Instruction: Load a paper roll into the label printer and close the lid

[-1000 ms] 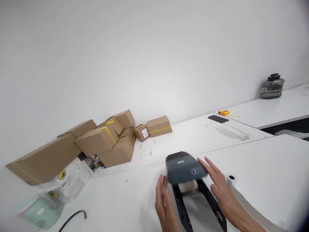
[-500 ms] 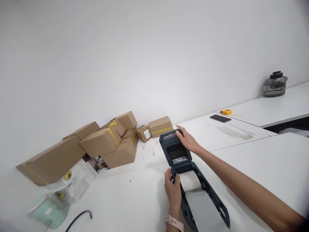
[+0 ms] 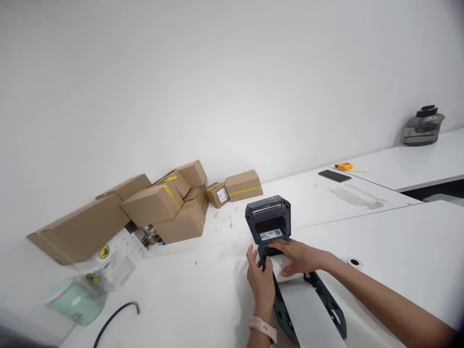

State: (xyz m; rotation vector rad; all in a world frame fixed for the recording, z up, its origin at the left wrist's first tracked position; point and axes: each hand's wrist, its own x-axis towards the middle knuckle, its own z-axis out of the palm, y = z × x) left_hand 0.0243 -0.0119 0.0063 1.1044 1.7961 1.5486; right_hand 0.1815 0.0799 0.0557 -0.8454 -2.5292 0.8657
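Our left hand (image 3: 260, 280) stands upright, wrist low, fingers curled on the front left corner of the label printer (image 3: 268, 220), whose lid is open. Our right hand (image 3: 300, 256) lies flat and unclenched, palm down on the label paper (image 3: 306, 309) at the printer's front. There's bare table (image 3: 398, 241) right of the printer, with cardboard boxes (image 3: 163, 208) well left of it.

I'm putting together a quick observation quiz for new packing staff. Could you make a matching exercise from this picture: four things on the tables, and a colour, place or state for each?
Things:
1. printer
2. tape measure
3. boxes
4. cable

Descriptions:
a. piled against the wall
b. curved, at the near left edge
c. lid raised
d. yellow

Pairs: 1-c, 2-d, 3-a, 4-b
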